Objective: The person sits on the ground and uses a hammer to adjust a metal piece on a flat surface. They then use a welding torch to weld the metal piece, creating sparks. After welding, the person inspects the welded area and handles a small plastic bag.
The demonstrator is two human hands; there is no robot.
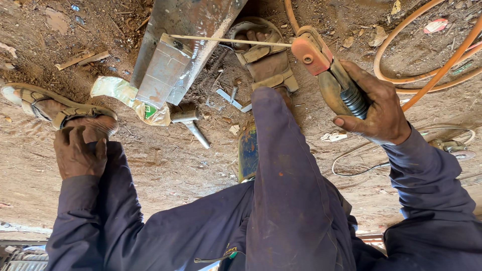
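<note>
Right hand (374,105) grips the holder (326,70) by its ribbed handle; its thin, stiff, brittle rod (231,40) reaches left to the heavy steel (173,60). Left hand (78,153) rests closed on the knee.

Open-air welding yard: dirt ground (165,165); steel beam (186,25); electrode holder (326,65); orange hose (427,80); hammer (191,123)

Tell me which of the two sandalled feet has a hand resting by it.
The foot at picture left: the left hand rests on that knee, beside it.
</note>
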